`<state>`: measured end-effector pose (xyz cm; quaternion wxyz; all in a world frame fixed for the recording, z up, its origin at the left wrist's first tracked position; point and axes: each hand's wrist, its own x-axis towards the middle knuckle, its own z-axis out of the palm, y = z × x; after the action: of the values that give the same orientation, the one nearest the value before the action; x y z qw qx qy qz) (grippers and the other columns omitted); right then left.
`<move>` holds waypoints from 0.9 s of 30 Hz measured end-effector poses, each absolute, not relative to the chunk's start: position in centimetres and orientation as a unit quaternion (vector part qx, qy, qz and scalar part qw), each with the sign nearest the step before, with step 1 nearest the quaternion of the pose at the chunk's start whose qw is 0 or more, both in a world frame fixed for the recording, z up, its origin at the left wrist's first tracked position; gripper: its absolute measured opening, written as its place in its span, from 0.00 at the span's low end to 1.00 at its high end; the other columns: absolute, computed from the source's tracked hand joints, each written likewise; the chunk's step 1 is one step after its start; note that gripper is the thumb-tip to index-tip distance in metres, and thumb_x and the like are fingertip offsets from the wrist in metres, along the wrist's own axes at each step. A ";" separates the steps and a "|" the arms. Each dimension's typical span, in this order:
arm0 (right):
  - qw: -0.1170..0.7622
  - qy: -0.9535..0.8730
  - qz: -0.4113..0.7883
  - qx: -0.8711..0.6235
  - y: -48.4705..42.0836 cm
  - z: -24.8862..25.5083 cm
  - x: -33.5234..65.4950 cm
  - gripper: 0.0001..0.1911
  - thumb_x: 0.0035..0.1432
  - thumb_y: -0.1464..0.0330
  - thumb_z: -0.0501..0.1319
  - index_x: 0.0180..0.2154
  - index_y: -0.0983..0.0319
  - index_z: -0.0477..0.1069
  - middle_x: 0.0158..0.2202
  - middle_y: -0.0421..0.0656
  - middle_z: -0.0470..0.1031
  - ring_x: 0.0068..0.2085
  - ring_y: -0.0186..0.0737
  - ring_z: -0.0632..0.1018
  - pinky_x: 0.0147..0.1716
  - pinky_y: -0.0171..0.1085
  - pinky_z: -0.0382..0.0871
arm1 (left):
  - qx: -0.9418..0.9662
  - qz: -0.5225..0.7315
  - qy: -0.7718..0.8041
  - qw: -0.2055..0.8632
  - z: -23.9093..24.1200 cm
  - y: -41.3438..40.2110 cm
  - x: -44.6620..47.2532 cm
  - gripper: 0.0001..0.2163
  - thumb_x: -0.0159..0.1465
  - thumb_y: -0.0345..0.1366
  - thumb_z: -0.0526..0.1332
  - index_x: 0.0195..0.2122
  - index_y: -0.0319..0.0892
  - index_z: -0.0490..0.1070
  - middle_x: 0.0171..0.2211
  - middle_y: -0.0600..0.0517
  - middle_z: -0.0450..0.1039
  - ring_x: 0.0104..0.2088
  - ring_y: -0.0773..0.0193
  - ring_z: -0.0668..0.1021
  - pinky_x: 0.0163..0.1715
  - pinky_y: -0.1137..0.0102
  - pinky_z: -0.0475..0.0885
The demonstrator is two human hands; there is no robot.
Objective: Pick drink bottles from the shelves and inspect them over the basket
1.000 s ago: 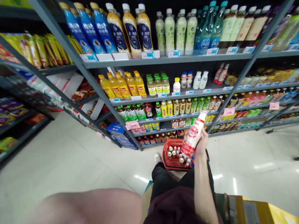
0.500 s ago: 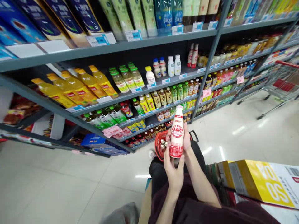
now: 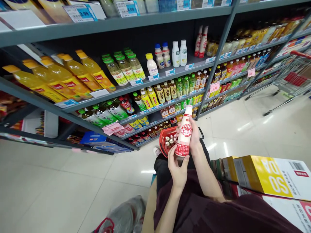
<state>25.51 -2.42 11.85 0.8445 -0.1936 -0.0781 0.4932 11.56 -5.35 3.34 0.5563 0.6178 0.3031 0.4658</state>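
Observation:
A soy milk bottle (image 3: pixel 185 132) with a white cap and a red-and-white label is held up in front of me, its top leaning a little to the right. My right hand (image 3: pixel 195 137) wraps round its back and right side, fingertips showing past the left edge. Lower down, my left hand (image 3: pixel 178 170) grips the base between thumb and fingers. Behind the bottle a red shopping basket (image 3: pixel 163 139) is partly covered; several small bottles (image 3: pixel 169 141) stand inside it.
Drink shelves (image 3: pixel 102 97) run across the front, with two similar red-and-white bottles (image 3: pixel 201 42) on one level. At right is a shopping cart (image 3: pixel 291 77). Yellow-and-white soda cartons (image 3: pixel 267 178) are stacked close by my right arm. A grey plastic bag (image 3: pixel 126 215) lies at lower left.
The bottle has tipped slightly, its cap now further right. Both hands keep their hold. The view has shifted, so the shelves sit higher and more of the bag and cartons shows.

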 end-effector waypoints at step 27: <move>0.863 -0.087 0.433 -0.244 -2.8 11.2 26.9 0.16 0.62 0.55 0.61 0.43 0.60 0.70 0.29 0.37 0.77 0.24 0.35 0.77 0.24 0.33 0.77 | 0.638 0.509 0.295 0.497 4.4 -5.2 11.6 0.12 0.64 0.38 0.68 0.46 0.43 0.71 0.48 0.46 0.66 0.47 0.60 0.76 0.46 0.66 0.79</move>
<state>26.85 -2.78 11.21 0.8634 -0.2442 -0.0866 0.4330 11.63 -5.17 4.40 0.4968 0.6384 0.2948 0.5087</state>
